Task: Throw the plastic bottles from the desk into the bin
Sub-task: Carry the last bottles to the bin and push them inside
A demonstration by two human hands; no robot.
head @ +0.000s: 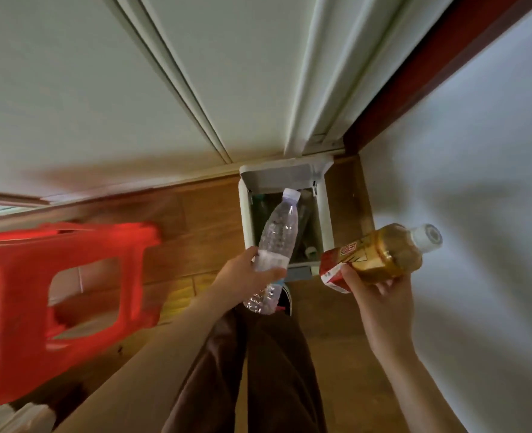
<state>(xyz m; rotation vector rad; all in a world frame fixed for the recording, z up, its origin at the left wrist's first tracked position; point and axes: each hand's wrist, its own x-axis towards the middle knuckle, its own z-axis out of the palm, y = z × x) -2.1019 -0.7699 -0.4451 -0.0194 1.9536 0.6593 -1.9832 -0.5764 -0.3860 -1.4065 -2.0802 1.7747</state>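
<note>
On wood flooring (202,220), the open bin (324,210) at twelve o'clock is already holding bottles; the left hand (243,276) is grasping a clear bottle (278,232) and the right hand (380,295) a tea bottle (380,254), both awaiting dropping.

left arm: bare forearm extends from the lower left of the view, up and to the right. left hand (243,278) is at mid-frame, thumb uppermost, fingers wrapped around a clear bottle (278,232) at its labelled middle; grip closed.

right arm: bare forearm enters from the lower right corner and rises up and to the left. right hand (380,295) is raised, palm side toward the camera, fingers curled around the lower body of an amber bottle (380,257); grip closed.

the two hands are apart, at roughly equal height. both legs, in dark trousers, are visible between the forearms.
</note>
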